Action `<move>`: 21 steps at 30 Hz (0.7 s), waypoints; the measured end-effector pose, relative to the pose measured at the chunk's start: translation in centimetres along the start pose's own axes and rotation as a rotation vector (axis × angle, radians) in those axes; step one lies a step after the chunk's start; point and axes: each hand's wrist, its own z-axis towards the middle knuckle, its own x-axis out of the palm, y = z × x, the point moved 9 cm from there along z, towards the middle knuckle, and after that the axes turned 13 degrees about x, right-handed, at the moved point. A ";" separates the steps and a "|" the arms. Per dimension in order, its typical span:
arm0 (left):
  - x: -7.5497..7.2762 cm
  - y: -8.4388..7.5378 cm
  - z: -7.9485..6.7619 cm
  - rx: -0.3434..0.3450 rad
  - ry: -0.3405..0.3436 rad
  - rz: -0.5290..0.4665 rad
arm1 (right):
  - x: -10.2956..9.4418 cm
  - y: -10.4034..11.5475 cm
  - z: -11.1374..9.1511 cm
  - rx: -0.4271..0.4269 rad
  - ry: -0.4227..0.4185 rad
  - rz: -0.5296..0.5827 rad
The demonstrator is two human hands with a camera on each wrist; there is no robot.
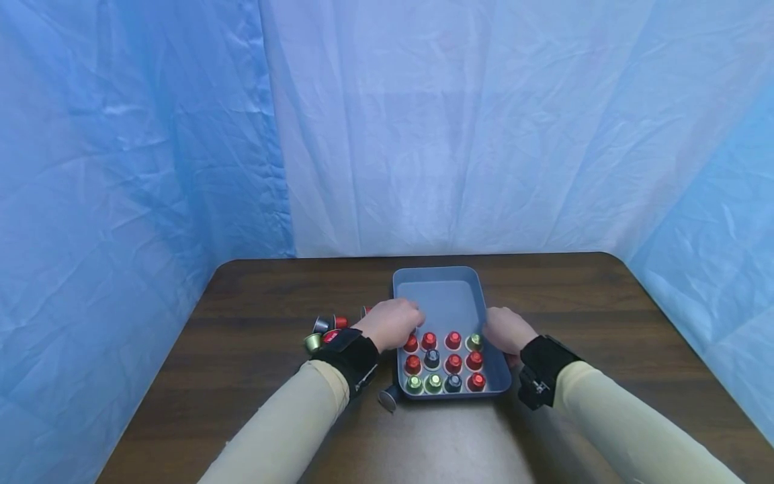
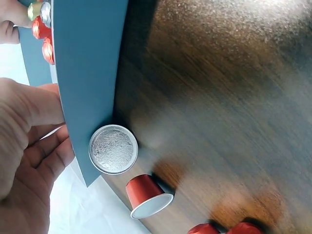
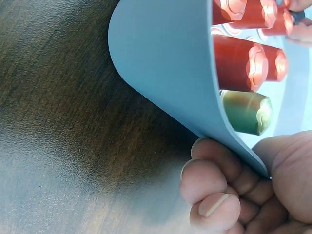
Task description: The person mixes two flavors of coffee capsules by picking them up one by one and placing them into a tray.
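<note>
A blue-grey tray (image 1: 441,289) holds rows of coffee capsules standing foil side down in its near half: red ones (image 1: 453,340), green ones (image 1: 433,383) and dark ones (image 1: 452,383). My right hand (image 1: 506,328) grips the tray's right wall; in the right wrist view the thumb lies inside and the curled fingers (image 3: 204,180) outside. Over the left rim reaches my left hand (image 1: 392,321). Between its fingertips a small part of a dark capsule (image 3: 298,17) shows in the right wrist view; the tray wall hides it in the left wrist view.
Left of the tray lie loose capsules, among them a green one (image 1: 312,342), a dark one (image 1: 321,325) and red ones (image 1: 340,322). A dark capsule (image 1: 389,398) lies on its side by the tray's near left corner. Blue sheets (image 1: 453,134) hang behind the wooden table (image 1: 242,376).
</note>
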 end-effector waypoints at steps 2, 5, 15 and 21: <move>0.1 0.0 0.0 0.001 0.008 0.003 | 0.0 0.1 -0.1 -0.003 0.002 0.005; 0.0 0.0 -0.2 0.004 0.010 0.003 | 0.1 0.1 -0.2 -0.004 0.007 0.017; -1.9 0.0 -1.6 0.015 -0.062 -0.016 | 0.0 -0.2 -0.1 0.006 0.016 0.066; -2.9 -0.1 -2.5 0.032 -0.107 -0.007 | -0.2 -0.3 -0.1 -0.006 0.009 0.043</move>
